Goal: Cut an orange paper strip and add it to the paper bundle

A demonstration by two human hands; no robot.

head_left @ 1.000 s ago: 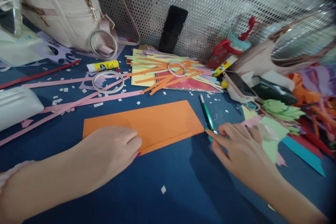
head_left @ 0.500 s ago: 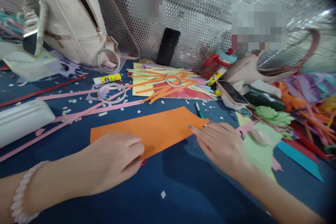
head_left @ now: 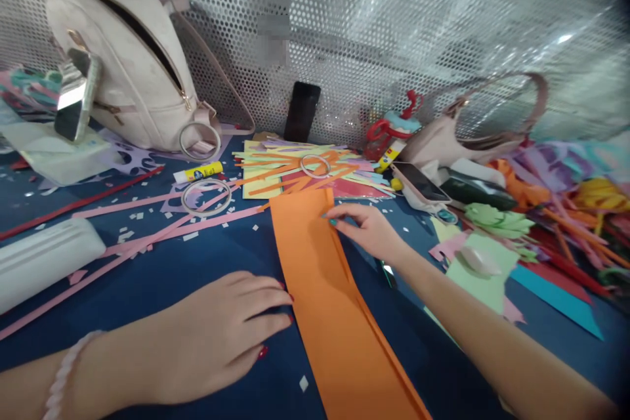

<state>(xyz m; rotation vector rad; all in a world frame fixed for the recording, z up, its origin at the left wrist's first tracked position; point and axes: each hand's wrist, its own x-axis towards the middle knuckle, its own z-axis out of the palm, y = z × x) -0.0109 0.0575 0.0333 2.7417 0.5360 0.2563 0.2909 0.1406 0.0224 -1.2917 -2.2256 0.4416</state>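
Observation:
A long orange sheet of paper point(head_left: 315, 262) runs from the middle of the table toward me. A narrow strip along its right edge is folded over. My right hand point(head_left: 367, 230) pinches that edge near the far end between thumb and forefinger. Flat beside the left edge lies my left hand point(head_left: 231, 325), its fingers apart and their tips just touching the paper. A thin green craft knife or pen point(head_left: 388, 272), partly hidden by my right forearm, rests on the blue table point(head_left: 211, 262).
Behind the sheet lie many paper strips point(head_left: 266, 174), tape rolls point(head_left: 207, 198) and a glue stick point(head_left: 199, 172). A backpack point(head_left: 142, 72), an upright phone point(head_left: 302, 111) and a handbag point(head_left: 443, 134) line the back. Paper scraps point(head_left: 487, 262) cover the right; a white case point(head_left: 49, 259) sits left.
The orange paper has turned from lying crosswise to pointing lengthwise toward me. My left hand has spread its fingers, and my right hand has moved left and away along the edge.

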